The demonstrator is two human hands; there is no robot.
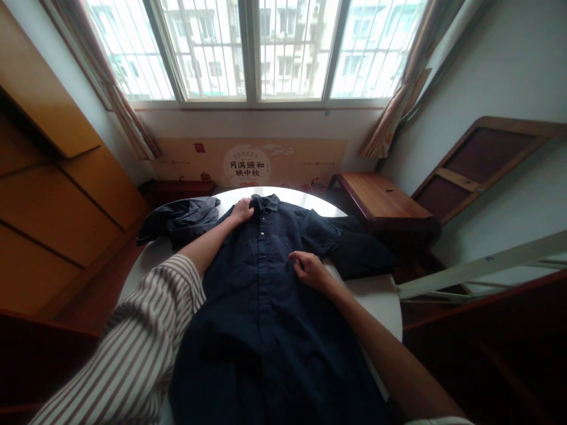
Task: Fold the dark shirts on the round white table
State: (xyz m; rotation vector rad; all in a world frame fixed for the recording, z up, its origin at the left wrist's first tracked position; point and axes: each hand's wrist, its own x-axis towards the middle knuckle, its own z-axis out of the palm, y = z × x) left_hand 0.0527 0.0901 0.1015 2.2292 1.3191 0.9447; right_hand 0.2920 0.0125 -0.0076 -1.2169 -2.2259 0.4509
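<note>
While the navy short-sleeved button-up shirt (277, 295) lies front up along the white round table (376, 301), its collar (268, 202) toward the window (252, 53), both hands are on it. The left hand (242, 211) appears clamped on the cloth at the shoulder, just beside the collar; the right hand (309, 270) rests at the chest, fingers curled (whether they pinch a fold or merely press, I cannot tell). I judge the step in hand to be straightening the shirt front, and the next move calls for a sure grip by both hands, so the placket stays in line. On the left, a grey-black garment (183, 215) hangs partly over the table's edge; on the right, a black folded cloth (361, 257) lies by the spread sleeve (319, 231). Beyond stand a wooden side table (383, 196) and a Mid-Autumn banner (310, 162) under the window
</note>
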